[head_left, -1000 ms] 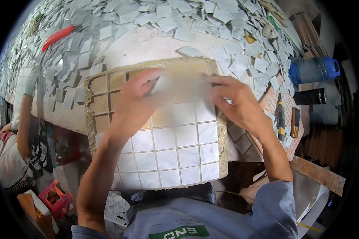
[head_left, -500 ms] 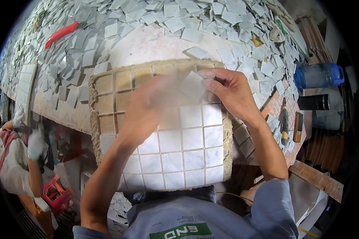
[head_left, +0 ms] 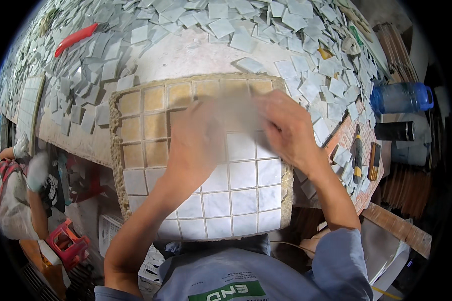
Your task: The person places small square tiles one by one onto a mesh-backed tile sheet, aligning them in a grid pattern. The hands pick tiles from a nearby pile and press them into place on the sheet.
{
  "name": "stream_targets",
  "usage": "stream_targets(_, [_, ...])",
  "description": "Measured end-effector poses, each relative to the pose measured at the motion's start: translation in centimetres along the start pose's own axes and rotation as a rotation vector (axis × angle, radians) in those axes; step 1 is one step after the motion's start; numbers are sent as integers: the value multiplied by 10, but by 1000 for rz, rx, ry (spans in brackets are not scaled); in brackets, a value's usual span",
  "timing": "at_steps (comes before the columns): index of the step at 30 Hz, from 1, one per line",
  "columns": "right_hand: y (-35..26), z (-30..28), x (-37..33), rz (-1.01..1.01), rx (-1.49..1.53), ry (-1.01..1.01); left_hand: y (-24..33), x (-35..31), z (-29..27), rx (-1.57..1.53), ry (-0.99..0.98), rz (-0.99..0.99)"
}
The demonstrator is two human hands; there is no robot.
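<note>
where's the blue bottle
In the head view, the blue bottle is at the right, just above the black cylinder and beside the loose pale tiles.

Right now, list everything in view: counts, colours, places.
Grid panel: one, tan, centre
Set tiles: many, white, panel's nearer cells
Table: one, pale, beneath panel
Loose tiles: many, pale, across table
Object: one, red, upper left
Jug: one, blue, right
Cylinder: one, black, below jug
Slim tool: one, dark, right
Plank: one, brown, lower right
Stool: one, red, lower left
Coworker: one, white-gloved, far left
Left hand: one, bare, blurred over panel
Right hand: one, bare, blurred over panel
</note>
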State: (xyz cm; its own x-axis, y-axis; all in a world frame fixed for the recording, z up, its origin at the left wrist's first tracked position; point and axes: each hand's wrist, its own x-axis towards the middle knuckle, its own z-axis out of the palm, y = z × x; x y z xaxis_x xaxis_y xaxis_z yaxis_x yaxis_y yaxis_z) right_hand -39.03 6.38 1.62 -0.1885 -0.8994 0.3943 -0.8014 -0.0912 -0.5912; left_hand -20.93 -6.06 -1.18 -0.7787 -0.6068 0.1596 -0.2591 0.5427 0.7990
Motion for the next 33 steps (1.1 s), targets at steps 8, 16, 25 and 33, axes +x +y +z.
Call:
stream_targets(8, [-3,0,-30,-36,-56,-82,11,-12,0,26,-41,57])
stream_targets(16, [4,-10,-15,0,51,-184,7,-8,3,-71,-8,12])
stream_targets(25, [24,2,17,278,265,-45,2,6,7,-29,84,-16])
stream_targets(33, [36,4,21,281,197,-142,2,13,15,138,44,19])
